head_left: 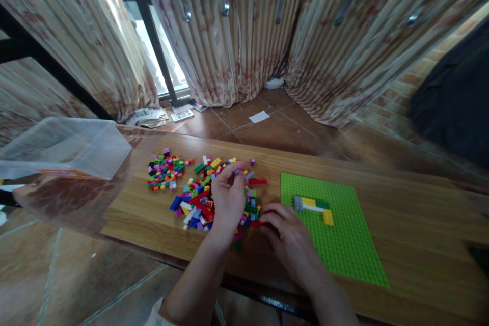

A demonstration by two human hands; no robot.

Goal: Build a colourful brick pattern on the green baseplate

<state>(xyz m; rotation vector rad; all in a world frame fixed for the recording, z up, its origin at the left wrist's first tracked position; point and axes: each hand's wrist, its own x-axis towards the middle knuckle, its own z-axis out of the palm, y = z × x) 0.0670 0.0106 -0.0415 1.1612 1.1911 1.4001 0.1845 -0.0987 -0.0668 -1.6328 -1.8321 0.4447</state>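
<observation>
My left hand (229, 196) hangs over the large pile of mixed building bricks (196, 204), its fingers curled together. Whether anything small sits between those fingertips is hidden. Beside the pile's right edge, my right hand (288, 232) pinches a long red brick (258, 223) low over the table. Another long red brick (257, 182) lies at the pile's upper right. Just right of my right hand is a green baseplate (351, 244). On it stands a small build with a grey brick (297, 203), a white bar (313, 208), yellow bricks (327, 217) and a dark green brick (323, 204).
A smaller pile of tiny bricks (166, 170) lies left of the large one on the wooden table (420, 224). A clear plastic bin (69, 145) stands at the table's left end. Beyond are striped curtains (244, 35) and a tiled floor with papers (259, 116).
</observation>
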